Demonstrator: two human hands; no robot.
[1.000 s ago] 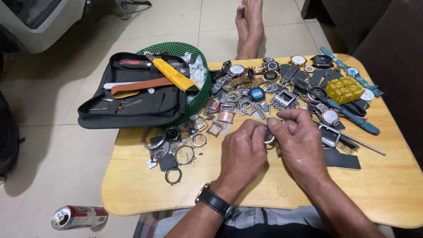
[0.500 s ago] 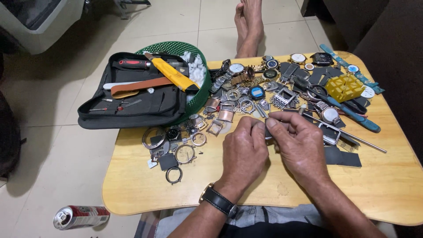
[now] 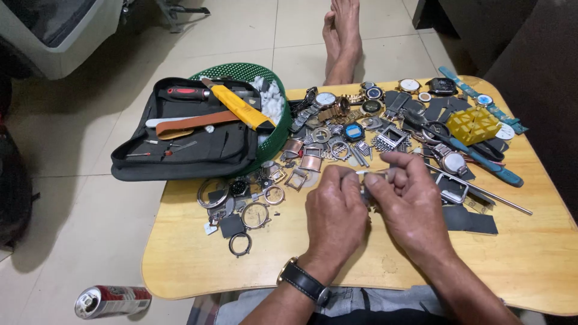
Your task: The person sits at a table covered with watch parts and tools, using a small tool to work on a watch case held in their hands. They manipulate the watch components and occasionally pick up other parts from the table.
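Observation:
My left hand (image 3: 335,213) and my right hand (image 3: 409,201) meet above the middle of a low wooden table (image 3: 198,265). Between their fingertips they pinch a small silvery metal part (image 3: 368,174), mostly hidden by the fingers. A black wristwatch (image 3: 301,283) is on my left wrist. Just beyond the hands lies a heap of watch cases, rings, bezels and bracelets (image 3: 337,132).
A black tool pouch (image 3: 180,141) with a yellow-handled tool (image 3: 238,108) and a red-handled one rests over a green basket (image 3: 241,71) at the table's left. A yellow plastic block (image 3: 472,123), a blue strap and a metal rod lie right. A dented can (image 3: 111,300) lies on the floor; bare feet (image 3: 343,36) beyond.
Both hands have lifted slightly and moved a little toward the heap, still pinching the small part between them. Nothing else on the table has moved.

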